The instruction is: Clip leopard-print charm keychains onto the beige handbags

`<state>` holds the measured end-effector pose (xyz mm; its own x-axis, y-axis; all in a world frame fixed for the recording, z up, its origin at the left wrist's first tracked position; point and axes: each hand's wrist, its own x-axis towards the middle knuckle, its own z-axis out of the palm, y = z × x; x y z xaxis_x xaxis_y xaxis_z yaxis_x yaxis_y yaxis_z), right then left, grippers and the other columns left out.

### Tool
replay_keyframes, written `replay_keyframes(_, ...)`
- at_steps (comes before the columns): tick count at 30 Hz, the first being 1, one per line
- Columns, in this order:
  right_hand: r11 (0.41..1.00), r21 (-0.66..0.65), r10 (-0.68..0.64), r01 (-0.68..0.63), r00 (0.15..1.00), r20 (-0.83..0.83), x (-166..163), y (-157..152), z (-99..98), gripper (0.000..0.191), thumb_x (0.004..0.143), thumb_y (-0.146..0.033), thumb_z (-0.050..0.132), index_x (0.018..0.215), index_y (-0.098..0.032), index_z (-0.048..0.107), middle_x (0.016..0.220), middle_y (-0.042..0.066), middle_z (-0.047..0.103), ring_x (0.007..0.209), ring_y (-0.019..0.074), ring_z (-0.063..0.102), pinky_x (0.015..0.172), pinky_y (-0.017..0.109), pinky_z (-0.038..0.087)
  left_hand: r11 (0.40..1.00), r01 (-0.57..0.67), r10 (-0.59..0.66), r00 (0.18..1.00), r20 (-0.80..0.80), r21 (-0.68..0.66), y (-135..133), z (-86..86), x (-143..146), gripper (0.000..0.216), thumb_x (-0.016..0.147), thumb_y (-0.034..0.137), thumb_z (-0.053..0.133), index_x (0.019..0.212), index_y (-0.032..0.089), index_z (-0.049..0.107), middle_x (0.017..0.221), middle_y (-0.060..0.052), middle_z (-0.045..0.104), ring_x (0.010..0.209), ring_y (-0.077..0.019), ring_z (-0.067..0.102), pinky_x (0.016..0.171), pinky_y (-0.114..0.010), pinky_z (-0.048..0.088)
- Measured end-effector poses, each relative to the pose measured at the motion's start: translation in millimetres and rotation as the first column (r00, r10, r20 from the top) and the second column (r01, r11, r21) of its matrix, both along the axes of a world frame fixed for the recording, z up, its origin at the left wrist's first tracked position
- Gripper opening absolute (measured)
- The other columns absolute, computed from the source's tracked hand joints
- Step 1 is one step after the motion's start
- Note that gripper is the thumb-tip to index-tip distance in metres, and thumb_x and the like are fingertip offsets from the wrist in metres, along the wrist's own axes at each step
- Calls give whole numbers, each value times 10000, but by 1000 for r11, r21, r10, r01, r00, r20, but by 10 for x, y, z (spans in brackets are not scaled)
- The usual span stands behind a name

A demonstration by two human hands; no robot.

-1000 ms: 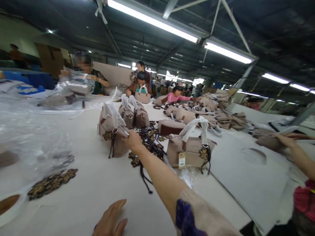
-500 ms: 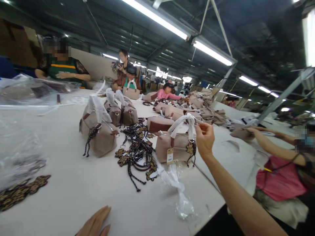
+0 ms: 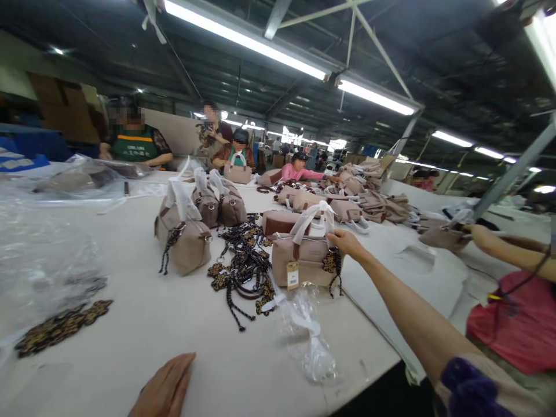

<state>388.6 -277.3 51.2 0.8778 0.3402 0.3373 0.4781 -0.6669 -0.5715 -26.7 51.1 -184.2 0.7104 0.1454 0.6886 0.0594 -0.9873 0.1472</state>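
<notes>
A beige handbag stands upright on the table, its handles wrapped in white paper. My right hand is closed at the bag's upper right corner, thumb and fingers gripping it beside the handle. From that end hangs a leopard-print flower charm with braided black cords; a paper tag hangs at the front. Low in the view, my left hand lies on the tabletop with fingers stretched out, holding nothing. Left of the bag is a tangled heap of charms and cords.
Another wrapped handbag stands to the left. Clear plastic bags and a strip of leopard-print charms lie on the left. A plastic bundle sits near the table's front edge. Co-workers sit around; one at right handles a bag.
My right hand has come down from the wrapped handle to the bag's upper corner. My left hand stays on the table, its fingers closer together. The camera view has shifted slightly.
</notes>
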Motion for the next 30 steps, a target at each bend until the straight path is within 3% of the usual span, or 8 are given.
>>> replay_keyframes(5,996,60,60,-66,994,94,-301,181,204,367,770,-507,502,662,-176,619,591,-14,584,625,165,507,564,256,347,996,-84,83,996,44,14,-136,144,7,354,954,421,383,1039,218,660,958,-28,749,846,-181,716,763,-285,599)
replay_keyframes(9,979,144,110,-143,969,220,-682,384,508,355,799,-500,533,701,-177,642,621,-8,587,624,165,492,561,259,325,993,-108,108,994,-15,-46,-282,308,-18,292,960,324,390,1048,210,645,970,-44,738,875,-181,703,780,-309,590)
replay_keyframes(14,907,383,73,-174,962,264,-1102,748,769,254,801,-405,597,779,-172,696,655,-13,617,570,142,484,537,256,330,991,-94,87,993,-81,-100,-417,524,-54,252,948,244,403,1049,202,630,971,-62,727,896,-190,689,794,-332,583)
replay_keyframes(18,868,451,85,-210,956,282,-1603,1256,519,294,821,-418,585,683,-165,646,598,-27,558,556,123,433,537,249,307,990,-85,74,992,-105,-109,-460,598,-88,250,945,232,402,1041,204,631,968,-71,721,885,-199,685,786,-351,582)
replay_keyframes(24,921,126,337,-368,917,214,-2431,1899,-202,261,853,-314,570,625,-187,572,618,2,600,604,135,489,609,249,312,995,-76,68,991,-118,-62,-386,523,-250,285,966,285,378,980,218,655,948,-66,728,848,-196,694,760,-333,592)
replay_keyframes(27,920,97,361,-378,919,160,-2579,1982,-294,211,842,-291,585,656,-193,586,664,24,633,661,155,535,634,253,333,996,-81,79,996,-48,-42,-313,514,-316,322,976,344,359,967,223,657,914,-59,734,807,-183,705,720,-288,599)
replay_keyframes(30,882,155,443,-446,895,56,-2547,1952,-229,193,822,-303,586,659,-199,601,681,21,643,681,164,554,635,254,380,997,-55,54,998,-16,-51,-284,562,-294,299,972,347,377,981,235,654,906,-48,734,812,-166,708,723,-240,593)
